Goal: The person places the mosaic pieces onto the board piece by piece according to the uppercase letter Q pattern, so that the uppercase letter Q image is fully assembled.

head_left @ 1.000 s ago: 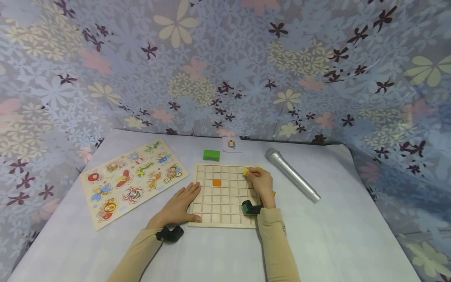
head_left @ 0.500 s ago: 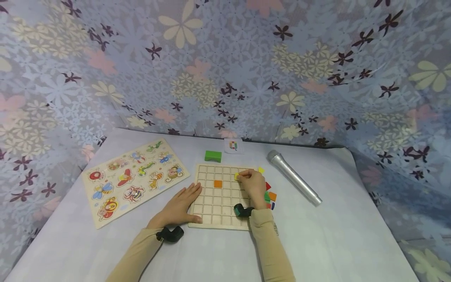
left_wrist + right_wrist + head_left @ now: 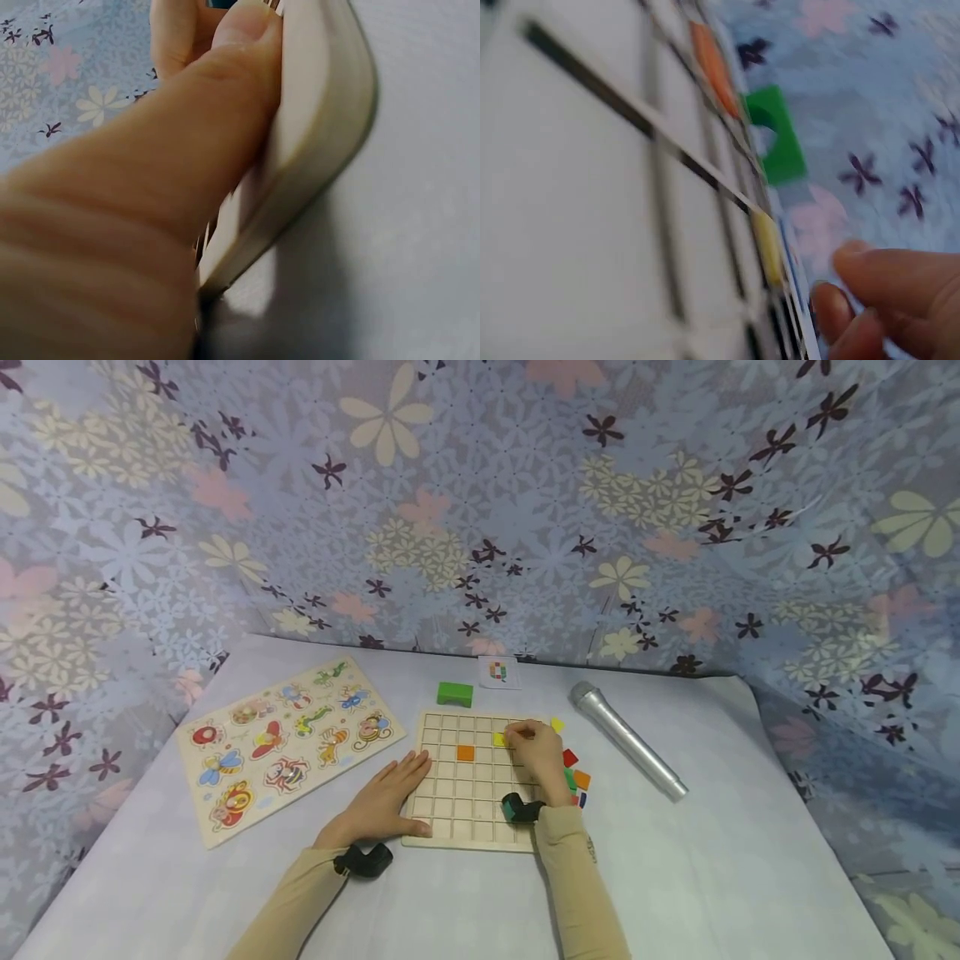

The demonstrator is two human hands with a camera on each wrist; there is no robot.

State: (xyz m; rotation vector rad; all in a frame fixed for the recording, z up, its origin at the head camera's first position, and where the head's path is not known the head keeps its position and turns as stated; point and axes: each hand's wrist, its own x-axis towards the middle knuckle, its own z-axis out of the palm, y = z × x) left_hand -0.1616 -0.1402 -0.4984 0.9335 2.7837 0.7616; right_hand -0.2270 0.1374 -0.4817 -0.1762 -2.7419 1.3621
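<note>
White tabletop (image 3: 720,877), yellow tile (image 3: 498,740) (on gridded board (image 3: 462,808)) now nearer orange tile (image 3: 465,752).

Open white tablecloth (image 3: 720,868) spreads at the near right, and a hand could pass there. Loose coloured tiles (image 3: 581,780) crowd the grid board's (image 3: 462,806) right edge, with a silver microphone (image 3: 632,743) slanting farther right. The right hand (image 3: 538,752) blocks the board's far right cells; the left hand (image 3: 384,802) bars its left edge. A green arch block (image 3: 455,695) stands just beyond the far edge.
</note>
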